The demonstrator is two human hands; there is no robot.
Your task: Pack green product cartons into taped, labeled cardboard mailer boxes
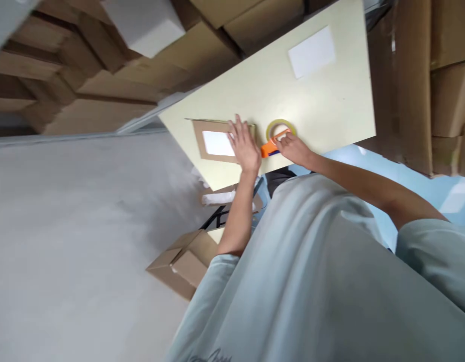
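Observation:
A small flat cardboard box (199,142) with a white label (217,143) lies near the left end of the pale tabletop (330,110). My left hand (245,147) rests flat on its right part, fingers spread, covering some of the label. Just to the right, my right hand (293,148) grips an orange tape dispenser (269,148) carrying a roll of yellowish tape (270,129). The dispenser's front end is close to the box's right edge; whether tape touches the box I cannot tell.
A white sheet (312,52) lies at the table's far right. Cardboard boxes (172,65) are stacked behind the table, and more boxes (409,90) stand on the right. An open carton (189,259) sits low at the left, by a grey wall (66,226).

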